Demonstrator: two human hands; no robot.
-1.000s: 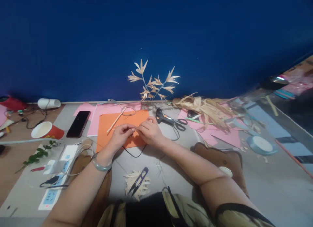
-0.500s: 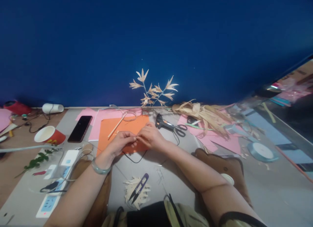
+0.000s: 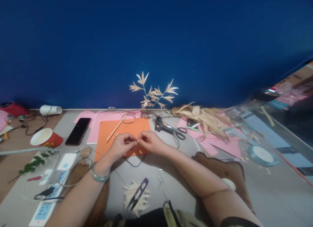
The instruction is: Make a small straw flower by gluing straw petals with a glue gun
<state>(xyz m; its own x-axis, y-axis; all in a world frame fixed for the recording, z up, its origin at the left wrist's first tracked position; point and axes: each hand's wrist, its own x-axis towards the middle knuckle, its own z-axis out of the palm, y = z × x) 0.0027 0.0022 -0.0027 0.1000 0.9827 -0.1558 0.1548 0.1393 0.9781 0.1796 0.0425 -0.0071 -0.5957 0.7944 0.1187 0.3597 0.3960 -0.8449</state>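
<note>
Both hands meet fingertip to fingertip over the near edge of an orange sheet (image 3: 104, 132). My left hand (image 3: 121, 146) is closed in a pinch, and so is my right hand (image 3: 152, 142); whatever lies between the fingers is too small to make out. A thin pale stick (image 3: 116, 128) rests on the sheet, just beyond my left hand. To the right of the sheet lie a black glue gun (image 3: 163, 125) and scissors (image 3: 181, 134). Closer to my body, dark thread snips (image 3: 139, 192) lie on a pile of pale cut pieces (image 3: 127, 191).
A branch of pale dried flowers (image 3: 156, 92) stands against the blue wall (image 3: 156, 31). Dried husks (image 3: 202, 117) cover pink paper at the right, near a ribbon roll (image 3: 261, 156). On the left are a phone (image 3: 78, 131), a paper cup (image 3: 46, 138) and a power strip (image 3: 57, 184) with cables.
My hands have come slightly lower and nearer to me, the right hand's fingers now drawn into a pinch facing the left. The view has tilted a little upward.
</note>
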